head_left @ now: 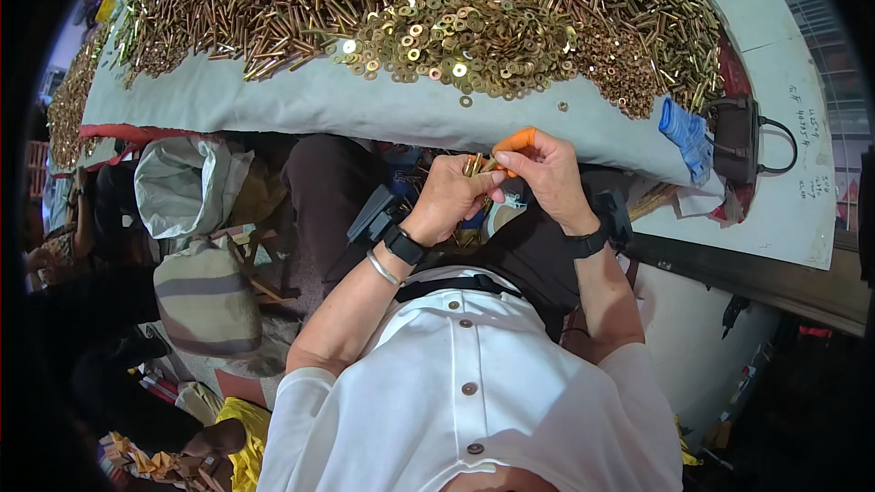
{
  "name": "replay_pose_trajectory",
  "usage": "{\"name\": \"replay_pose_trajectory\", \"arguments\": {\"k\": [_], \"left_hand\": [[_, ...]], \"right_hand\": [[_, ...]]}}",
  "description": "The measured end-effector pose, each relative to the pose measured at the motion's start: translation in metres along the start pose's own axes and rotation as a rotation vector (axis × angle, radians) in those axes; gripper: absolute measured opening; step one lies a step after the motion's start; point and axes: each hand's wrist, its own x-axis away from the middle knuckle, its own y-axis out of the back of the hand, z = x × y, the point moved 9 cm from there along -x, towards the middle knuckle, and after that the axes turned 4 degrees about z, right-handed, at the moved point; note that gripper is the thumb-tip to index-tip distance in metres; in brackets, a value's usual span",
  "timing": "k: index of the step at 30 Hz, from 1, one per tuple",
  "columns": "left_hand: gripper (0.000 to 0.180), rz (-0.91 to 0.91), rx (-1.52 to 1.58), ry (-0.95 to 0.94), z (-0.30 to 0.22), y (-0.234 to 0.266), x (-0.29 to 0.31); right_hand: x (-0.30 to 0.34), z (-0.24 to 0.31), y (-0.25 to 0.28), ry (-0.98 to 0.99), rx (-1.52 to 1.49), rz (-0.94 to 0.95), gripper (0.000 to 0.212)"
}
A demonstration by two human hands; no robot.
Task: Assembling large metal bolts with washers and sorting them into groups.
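The left grip (448,198) clamps brassy pieces (473,165) beside the tabletop's (301,98) near edge, the right grip (545,173) pinching one; likely stiff, slick, best held mid-length.

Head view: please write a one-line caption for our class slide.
Left hand holding brass-coloured pieces, right hand close by, before a grey cloth heaped with metal rods and flat rings.

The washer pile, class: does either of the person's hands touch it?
No, gray cloth shows between the washer pile and the left hand and right hand.
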Motion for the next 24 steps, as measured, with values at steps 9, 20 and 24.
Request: {"name": "replay_pose_trajectory", "arguments": {"k": [9,20,24], "left_hand": [[0.018,-0.05,0.11,-0.067,0.004,0.009,-0.002],[0.018,-0.057,0.208,-0.116,-0.005,0.013,-0.001],[0.018,-0.104,0.153,-0.131,-0.011,0.02,0.006]], "right_hand": [[-0.008,-0.002,0.021,-0.072,0.2,-0.012,0.017],[-0.028,0.048,0.069,0.356,1.341,-0.313,0.019],[-0.022,0.022,0.018,-0.012,0.265,0.058,0.019]]}}
